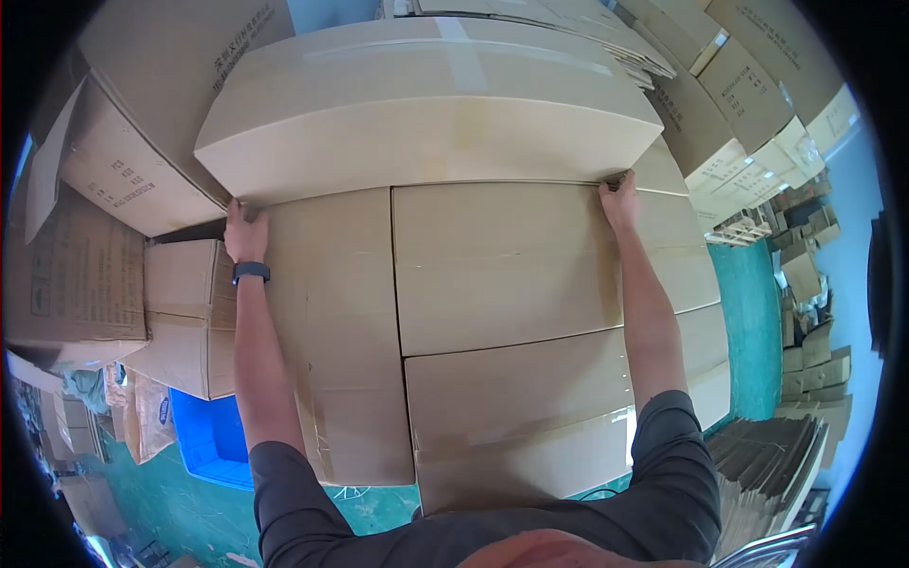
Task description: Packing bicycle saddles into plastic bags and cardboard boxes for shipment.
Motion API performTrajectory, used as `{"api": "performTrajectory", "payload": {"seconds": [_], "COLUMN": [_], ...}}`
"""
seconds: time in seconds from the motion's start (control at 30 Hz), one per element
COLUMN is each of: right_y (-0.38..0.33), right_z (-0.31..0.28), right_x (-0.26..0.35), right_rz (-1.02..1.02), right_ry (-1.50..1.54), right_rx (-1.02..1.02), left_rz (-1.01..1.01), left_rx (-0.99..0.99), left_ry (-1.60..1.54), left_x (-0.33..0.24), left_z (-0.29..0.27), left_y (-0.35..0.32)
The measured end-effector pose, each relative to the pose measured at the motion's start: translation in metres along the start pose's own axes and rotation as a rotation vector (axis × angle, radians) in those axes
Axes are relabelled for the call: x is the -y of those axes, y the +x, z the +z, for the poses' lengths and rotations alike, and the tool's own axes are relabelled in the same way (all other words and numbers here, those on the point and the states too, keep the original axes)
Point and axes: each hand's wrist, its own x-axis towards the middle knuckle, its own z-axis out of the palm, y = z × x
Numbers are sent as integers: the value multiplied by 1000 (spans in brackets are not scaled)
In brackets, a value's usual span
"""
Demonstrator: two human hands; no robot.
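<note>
Head view is showing a long carton (pixel 431 123) lying crosswise at the far side of several flat-topped cartons (pixel 507 256), apparently resting on them. At the long carton's near left corner, the left hand (pixel 247 232) is curling its fingers around the lower edge; near its right end, the right hand (pixel 619 201) is gripping the lower edge likewise. Fingertips are hiding, so how firm either hold is I cannot tell. Left of the long carton, a large printed carton (pixel 142 161) is standing close to its end; beyond its right end, stacked cartons (pixel 748 95) are rising. Nearer the wearer than its left end, a smaller carton (pixel 185 312) and a blue bin (pixel 204 435) are sitting.

Since the hands are holding only the ends, uneven lifting could be tilting the long carton or slipping a corner free. Its left end could be catching on the printed carton, and fingers could be getting pinched along the seam beneath.
</note>
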Motion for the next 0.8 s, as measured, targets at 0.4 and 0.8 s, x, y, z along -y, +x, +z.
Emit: {"api": "performTrajectory", "payload": {"seconds": [0.4, 0.8], "right_y": [-44, -504], "right_z": [-36, -305], "right_x": [51, 7], "right_rz": [91, -662], "right_ry": [-230, 563], "right_rx": [151, 521], "left_rz": [206, 542], "left_rx": [29, 445], "left_ry": [312, 523], "left_x": [26, 11], "left_z": [1, -67], "left_y": [28, -182]}}
